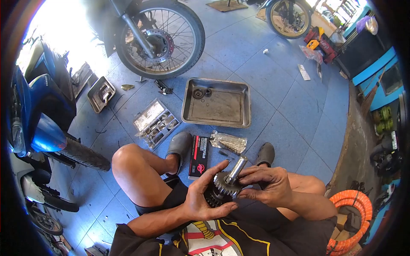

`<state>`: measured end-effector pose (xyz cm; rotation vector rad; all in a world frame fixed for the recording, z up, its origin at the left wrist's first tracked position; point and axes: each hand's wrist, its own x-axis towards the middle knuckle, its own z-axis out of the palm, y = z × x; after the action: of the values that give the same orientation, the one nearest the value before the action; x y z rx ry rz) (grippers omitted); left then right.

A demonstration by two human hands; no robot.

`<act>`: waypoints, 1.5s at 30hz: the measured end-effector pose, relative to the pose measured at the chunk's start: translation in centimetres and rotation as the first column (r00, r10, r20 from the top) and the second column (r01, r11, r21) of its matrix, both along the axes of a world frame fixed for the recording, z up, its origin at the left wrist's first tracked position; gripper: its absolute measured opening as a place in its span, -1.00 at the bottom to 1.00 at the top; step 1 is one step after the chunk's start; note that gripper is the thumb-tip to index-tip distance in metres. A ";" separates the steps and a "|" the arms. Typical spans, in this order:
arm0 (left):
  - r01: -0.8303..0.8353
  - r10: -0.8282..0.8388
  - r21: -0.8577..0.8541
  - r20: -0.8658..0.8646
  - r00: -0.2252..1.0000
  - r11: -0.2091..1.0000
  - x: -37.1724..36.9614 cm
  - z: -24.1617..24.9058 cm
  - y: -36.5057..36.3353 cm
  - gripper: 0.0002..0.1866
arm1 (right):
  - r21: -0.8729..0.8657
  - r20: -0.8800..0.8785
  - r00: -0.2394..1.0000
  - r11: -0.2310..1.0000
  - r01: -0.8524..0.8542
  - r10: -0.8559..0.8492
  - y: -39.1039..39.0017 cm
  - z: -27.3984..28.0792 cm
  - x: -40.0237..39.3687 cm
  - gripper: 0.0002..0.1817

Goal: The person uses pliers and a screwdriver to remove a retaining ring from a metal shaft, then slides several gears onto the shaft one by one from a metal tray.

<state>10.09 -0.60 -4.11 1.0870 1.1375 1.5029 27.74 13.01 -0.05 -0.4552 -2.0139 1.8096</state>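
My left hand (200, 194) is wrapped around a gear shaft (227, 183), a toothed metal gear cluster with a bright bare shaft end pointing up and to the right. The lower gears are partly hidden in the palm. My right hand (268, 183) closes its thumb and fingers on the right side of the top gear, beside the shaft end. Both hands are above my lap. Beyond them on the floor lie a black and red box (199, 155) and a clear plastic packet (228, 141) with a chain-like part inside.
A metal tray (226, 106) holds gears (198, 93) and small rings. Left of it are a compartment parts case (158, 126) and a smaller tray (96, 96). A motorcycle wheel (188, 55) stands ahead, a blue motorcycle (47, 102) at left, orange tires (361, 209) at right.
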 end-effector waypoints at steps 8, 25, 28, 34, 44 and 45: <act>0.016 -0.042 -0.112 -0.236 0.971 0.994 -0.9 -0.4 1.7 0.04 | -0.335 0.064 0.997 0.940 0.070 -0.052 1.2 -1.0 -0.3 -0.69; 0.049 -0.036 -0.172 0.076 0.996 0.984 -0.6 0.0 2.4 -0.05 | -0.531 0.091 0.995 0.842 0.093 -0.053 2.4 -1.6 -0.7 -0.70; 0.051 -0.026 -0.178 0.139 0.990 0.983 -0.6 -0.2 2.3 -0.06 | -0.504 0.096 0.994 0.858 0.099 -0.058 2.4 -1.5 -0.8 -0.71; 0.053 -0.015 -0.182 0.206 0.978 0.982 -0.8 0.3 2.3 -0.08 | -0.429 0.093 0.990 0.893 0.134 -0.104 2.1 -2.1 -0.9 -0.75; 0.003 0.018 -0.159 0.130 0.991 0.987 -1.2 -0.4 1.7 0.01 | -0.513 0.044 0.982 0.839 0.182 -0.186 3.4 -0.7 -0.7 -0.80; 0.000 0.017 -0.152 0.111 0.994 0.988 -1.2 -0.4 1.6 0.01 | -0.512 0.044 0.983 0.840 0.178 -0.181 3.5 -0.7 -0.6 -0.80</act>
<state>8.85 1.02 -4.50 0.8846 1.1599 1.4403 27.18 16.52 -0.72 -0.7617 -1.3966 2.2095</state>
